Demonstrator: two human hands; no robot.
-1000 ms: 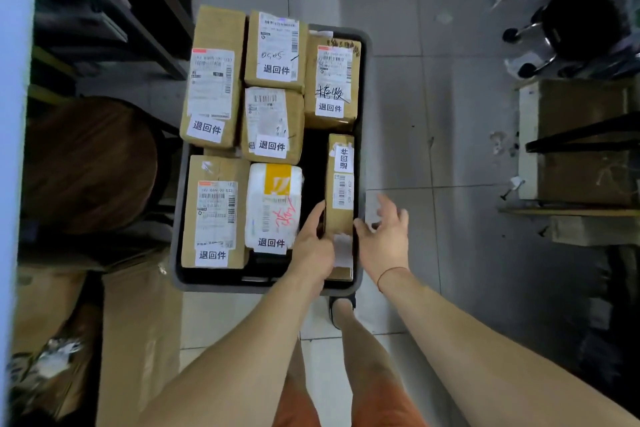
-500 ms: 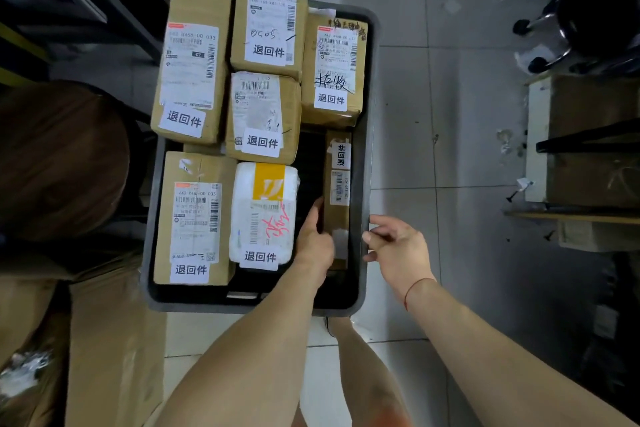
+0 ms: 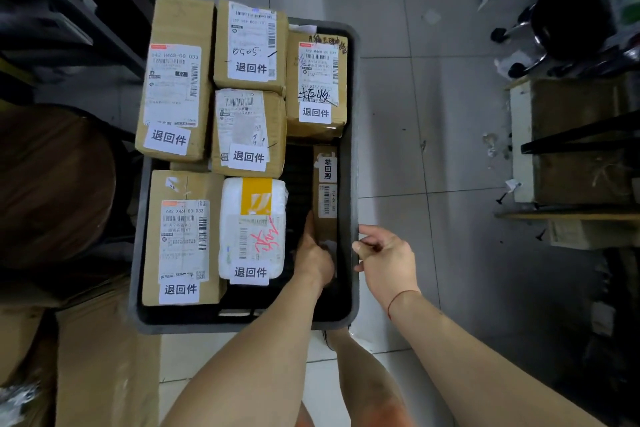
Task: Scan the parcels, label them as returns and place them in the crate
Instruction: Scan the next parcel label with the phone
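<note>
Grey tiled floor (image 3: 398,107), scuffed. Dark metal shelving (image 3: 69,21) left, round brown stool (image 3: 48,184) below it. Black wheeled stool (image 3: 568,24) top right. Dim light.

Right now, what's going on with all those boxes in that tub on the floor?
A person is packing returned parcels into a dark crate on the floor. Their left hand holds a narrow cardboard parcel standing on edge against the crate's right wall, while their right hand rests on the rim there. Six other parcels, all with return stickers, fill the rest, including a white bagged one.
</note>
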